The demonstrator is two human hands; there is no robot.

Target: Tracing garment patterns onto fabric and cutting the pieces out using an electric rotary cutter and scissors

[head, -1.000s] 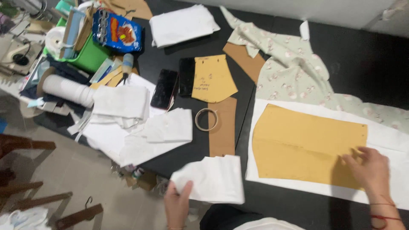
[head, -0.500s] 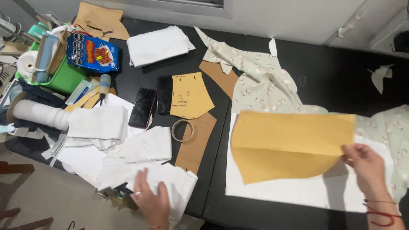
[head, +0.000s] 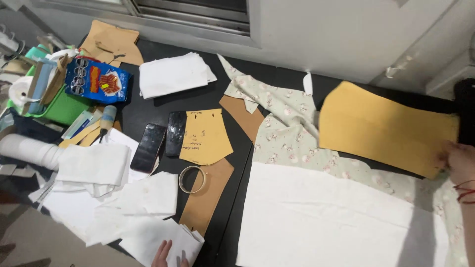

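Observation:
My right hand [head: 457, 160] grips the right edge of a large yellow-brown paper pattern [head: 386, 128], held above the floral fabric [head: 292, 133] at the back right of the black table [head: 232, 84]. A big white cloth piece [head: 326, 222] lies flat below it, uncovered. My left hand [head: 166, 254] rests flat, fingers apart, on a small white fabric piece [head: 158, 237] at the table's front edge; only its fingers show.
A tape roll [head: 192, 179], brown card patterns [head: 205, 136], two dark phones [head: 148, 154] sit mid-table. Folded white cloth [head: 173, 74] lies at the back. At the left stand a green box [head: 59, 106], a blue snack bag [head: 96, 81], a white roll [head: 29, 151] and stacked white pieces [head: 94, 165].
My right hand has lifted the yellow pattern off the white cloth and carried it up and to the right. My left hand stays on the small white piece.

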